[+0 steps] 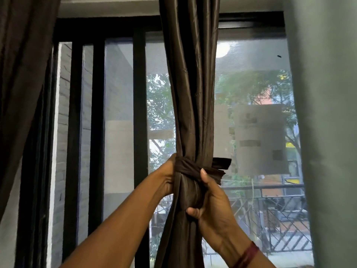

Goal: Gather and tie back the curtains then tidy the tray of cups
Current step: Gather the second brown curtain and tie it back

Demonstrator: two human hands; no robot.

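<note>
The left hand (167, 178) curls round the left edge of the gathered brown satin curtain (191, 93) at the level of the tie. Its fingers pass behind the fabric and are hidden. The right hand (211, 198) grips the same bundle just below the tie. Its thumb stands upright and presses on the band, and its fingers are curled round the front of the folds. Both hands are closed narrowly on the cloth, one on each side.

A dark brown fabric tie band (186, 168) is wound tightly round the curtain and pinches it into a narrow waist. Two short loose ends of the band stick out to the right, past the thumb. The curtain hangs in the middle of the window. It is glossy and creased into long vertical folds, and it spreads wider above and below the tie.

A dark red thread bangle (247, 255) circles the right wrist.

There are two brown curtains in view. The second brown curtain (23, 74) hangs loose at the far left. A pale grey-green drape (328, 113) fills the right edge. Behind them is one black-framed window (251, 18) with a mesh screen. Three black upright bars (139, 113) stand left of the tied curtain. Trees and a metal railing show blurred outside.
</note>
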